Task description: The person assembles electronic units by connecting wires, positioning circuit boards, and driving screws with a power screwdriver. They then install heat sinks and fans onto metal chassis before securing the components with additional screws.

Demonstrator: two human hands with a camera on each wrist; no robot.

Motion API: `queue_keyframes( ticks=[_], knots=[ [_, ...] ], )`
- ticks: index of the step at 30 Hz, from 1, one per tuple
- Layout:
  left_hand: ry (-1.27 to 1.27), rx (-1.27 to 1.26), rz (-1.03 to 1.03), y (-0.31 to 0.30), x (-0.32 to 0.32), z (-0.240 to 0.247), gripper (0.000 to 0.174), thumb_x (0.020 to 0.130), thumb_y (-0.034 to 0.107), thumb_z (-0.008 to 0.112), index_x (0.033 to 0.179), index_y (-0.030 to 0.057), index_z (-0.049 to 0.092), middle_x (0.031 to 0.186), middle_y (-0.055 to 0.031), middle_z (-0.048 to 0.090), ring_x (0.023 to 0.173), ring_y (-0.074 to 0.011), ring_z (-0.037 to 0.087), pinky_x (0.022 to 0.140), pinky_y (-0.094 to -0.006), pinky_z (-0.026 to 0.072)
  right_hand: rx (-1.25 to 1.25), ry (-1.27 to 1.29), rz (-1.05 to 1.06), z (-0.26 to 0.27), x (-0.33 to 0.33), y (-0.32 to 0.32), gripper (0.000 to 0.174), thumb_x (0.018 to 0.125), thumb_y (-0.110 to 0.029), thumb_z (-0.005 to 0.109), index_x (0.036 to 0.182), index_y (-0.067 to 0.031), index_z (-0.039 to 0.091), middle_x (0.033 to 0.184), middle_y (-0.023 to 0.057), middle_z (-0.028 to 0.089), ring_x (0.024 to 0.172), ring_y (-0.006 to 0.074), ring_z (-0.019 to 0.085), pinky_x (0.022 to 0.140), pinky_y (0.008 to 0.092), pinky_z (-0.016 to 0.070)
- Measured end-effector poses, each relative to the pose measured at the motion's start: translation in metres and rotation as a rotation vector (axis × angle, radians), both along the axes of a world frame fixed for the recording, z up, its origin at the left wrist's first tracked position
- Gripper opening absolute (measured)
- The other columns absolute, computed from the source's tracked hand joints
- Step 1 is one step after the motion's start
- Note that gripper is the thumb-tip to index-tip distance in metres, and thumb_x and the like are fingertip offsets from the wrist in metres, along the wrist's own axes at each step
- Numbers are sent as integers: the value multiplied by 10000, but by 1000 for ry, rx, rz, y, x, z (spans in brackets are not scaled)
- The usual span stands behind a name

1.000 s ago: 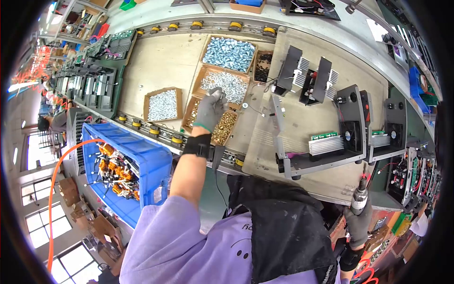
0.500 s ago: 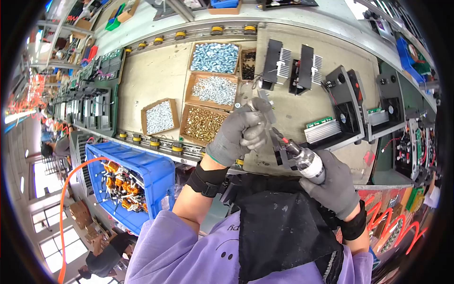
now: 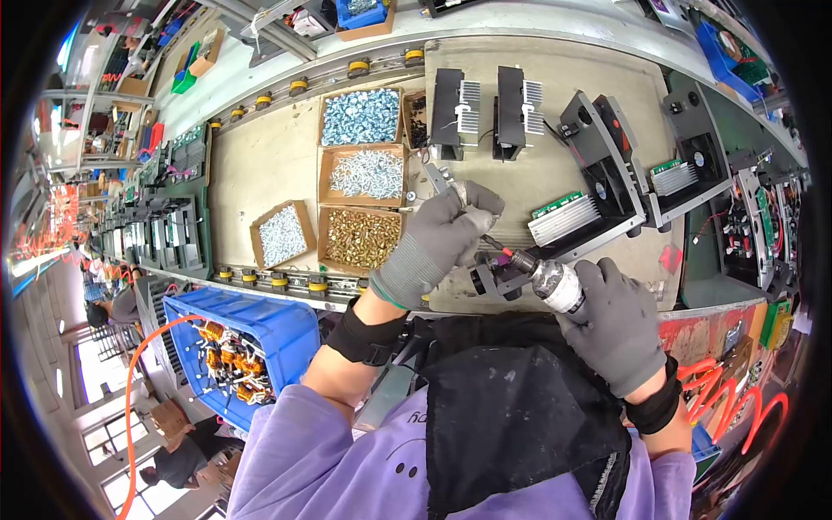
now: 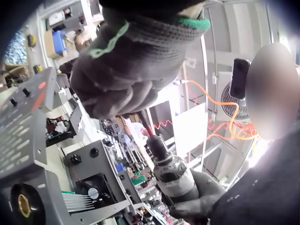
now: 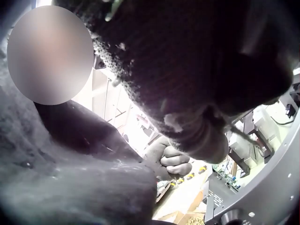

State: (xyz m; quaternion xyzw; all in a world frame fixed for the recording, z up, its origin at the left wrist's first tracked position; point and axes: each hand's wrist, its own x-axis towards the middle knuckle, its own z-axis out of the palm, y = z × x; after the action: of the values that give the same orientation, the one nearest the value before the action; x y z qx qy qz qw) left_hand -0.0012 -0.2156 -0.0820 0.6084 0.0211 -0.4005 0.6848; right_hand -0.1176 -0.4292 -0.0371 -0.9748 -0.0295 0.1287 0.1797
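Note:
My gloved right hand grips a power screwdriver with a white label and a red collar near its bit. The bit points up-left into the curled fingers of my gloved left hand. In the left wrist view the left hand forms a loose fist just above the screwdriver; I cannot tell what is inside it. Both hands are over the near part of a grey metal chassis, partly hidden by them. In the right wrist view, the dark glove of the right hand fills the upper half.
Cardboard trays of brass screws, silver screws and bluish fasteners stand left of the work board. Heat-sink units and chassis with fans are beyond. A blue bin of coils stands front left.
My left hand has left the screw trays and come right, curling at the screwdriver's bit. My right hand has brought the screwdriver in from the far right. The head view has shifted.

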Motion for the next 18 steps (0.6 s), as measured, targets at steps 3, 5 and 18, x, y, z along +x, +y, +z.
queue_keyframes(
  ticks=[3,5,18],
  knots=[
    [-154,174,5,-13,-6,5,269,921,130,535,1164,14,542,673,32,444,489,-28,349,439,-219,265,105,27,-25,-4,-2,-10,506,673,-252,771,1092,-98,533,874,123,594,727,350,631,630,433,501],
    [-215,67,85,-18,-8,6,343,963,261,505,1200,15,535,669,34,444,522,-32,377,464,-210,287,250,62,-58,-8,-2,-14,502,671,-250,772,1086,-93,536,877,130,600,730,351,633,632,433,502],
    [-37,207,-117,16,210,-122,367,902,369,648,1105,63,642,994,-34,664,840,-119,630,717,-272,512,495,-2,-483,-10,-37,-53,397,664,-128,767,993,-29,567,804,145,623,718,318,629,661,373,497]
  ],
)
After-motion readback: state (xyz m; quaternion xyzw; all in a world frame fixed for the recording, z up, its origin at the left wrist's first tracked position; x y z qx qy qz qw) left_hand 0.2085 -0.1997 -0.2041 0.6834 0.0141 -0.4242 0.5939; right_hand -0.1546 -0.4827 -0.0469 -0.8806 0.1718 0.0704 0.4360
